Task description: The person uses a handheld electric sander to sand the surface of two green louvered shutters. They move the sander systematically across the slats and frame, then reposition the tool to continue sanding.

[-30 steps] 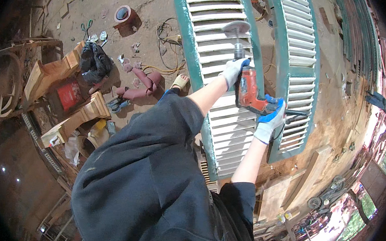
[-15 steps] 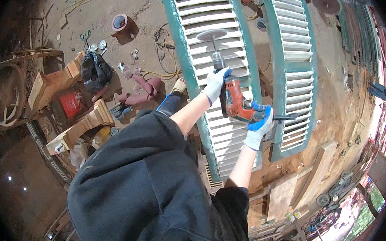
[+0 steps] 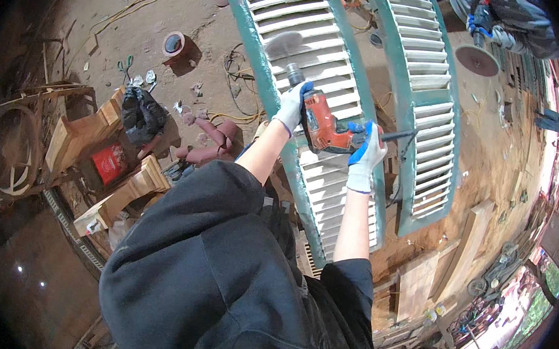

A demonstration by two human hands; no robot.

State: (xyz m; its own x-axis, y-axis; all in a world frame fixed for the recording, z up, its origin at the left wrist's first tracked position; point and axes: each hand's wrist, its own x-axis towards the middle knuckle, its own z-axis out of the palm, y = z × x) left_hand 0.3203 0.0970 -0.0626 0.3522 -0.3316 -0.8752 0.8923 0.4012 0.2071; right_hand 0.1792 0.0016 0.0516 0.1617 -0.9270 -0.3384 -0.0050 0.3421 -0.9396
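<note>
Both my hands wear white and blue gloves and hold a red power drill [image 3: 324, 121] above a green-framed louvered shutter [image 3: 359, 68]. My left hand [image 3: 291, 107] is wrapped round the drill's front, just behind the chuck. My right hand [image 3: 367, 154] grips the rear handle, its fingers partly hidden. A round sanding disc [image 3: 283, 45] is mounted on the chuck and hangs over the white slats near the shutter's left rail. Whether the disc touches the wood, I cannot tell. Another green louvered shutter [image 3: 428, 97] lies to the right.
At the upper right, a co-worker's gloved hand [image 3: 480, 25] holds a tool with a large round disc [image 3: 477, 60]. Cables [image 3: 238, 73] and a clay pot [image 3: 173, 44] lie on the dirt floor at left, near a red box [image 3: 108, 163]. Wooden boards [image 3: 464, 248] lie at right.
The drill and both my hands have moved left, bringing the disc closer to the shutter's left rail. The co-worker's hands and tool have come further into view at the upper right.
</note>
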